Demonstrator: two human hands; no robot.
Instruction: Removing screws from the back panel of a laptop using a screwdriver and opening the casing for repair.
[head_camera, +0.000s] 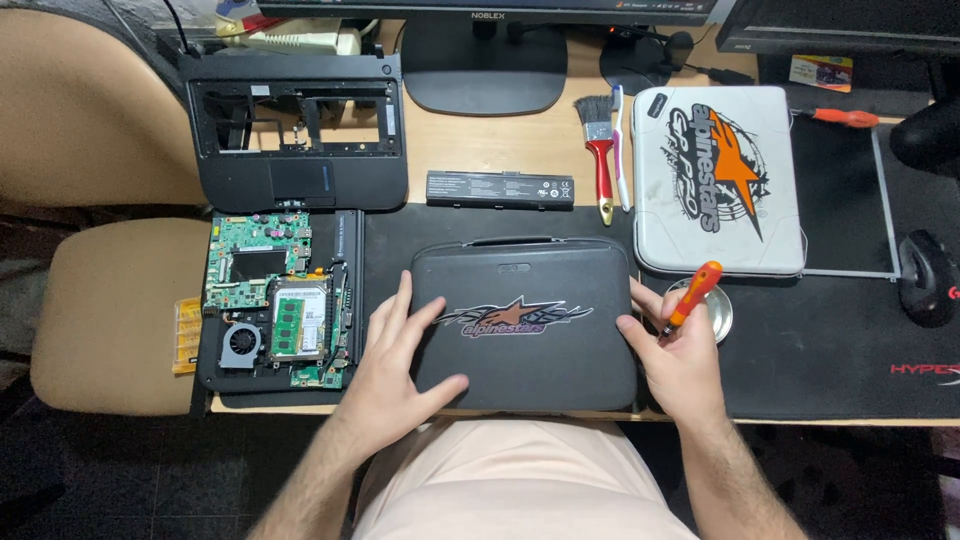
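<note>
A closed laptop (525, 322) lies at the middle of the desk's (500, 145) front edge, on a desk mat (830, 360). The left hand (400, 365) rests flat on its left part; the right hand (678, 350) touches its right edge, holding a screwdriver (692, 297). At the front left corner lies an opened laptop base (275, 305), a palmrest frame (295, 135) behind it. A battery (500, 188) lies behind the closed laptop, a brush (598, 150) to its right, then a second laptop (715, 180). A monitor stand (483, 65) sits at the back edge.

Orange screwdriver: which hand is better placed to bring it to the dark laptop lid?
Right. The right hand already holds the orange screwdriver at the dark laptop lid edge; the left hand lies flat on the lid, steadying it.
</note>
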